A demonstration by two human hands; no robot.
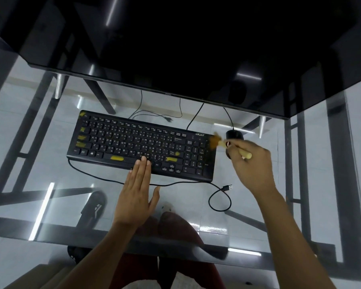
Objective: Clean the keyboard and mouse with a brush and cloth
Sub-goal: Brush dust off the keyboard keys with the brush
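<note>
Two hands are over the glass surface [50, 174]. The left hand [137, 192] lies flat and spread, fingertips resting on the near edge of the black keyboard [142, 146]. The right hand [253, 163] is closed around a wooden-handled brush [230, 146], its blurred bristles at the keyboard's right end, just beside the black mouse [233, 134].

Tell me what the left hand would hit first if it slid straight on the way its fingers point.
The left hand lies flat, fingertips already over the keyboard front edge. Going straight on, it would cross the key rows, then likely meet the monitor bottom edge behind; depth there is unclear.
</note>
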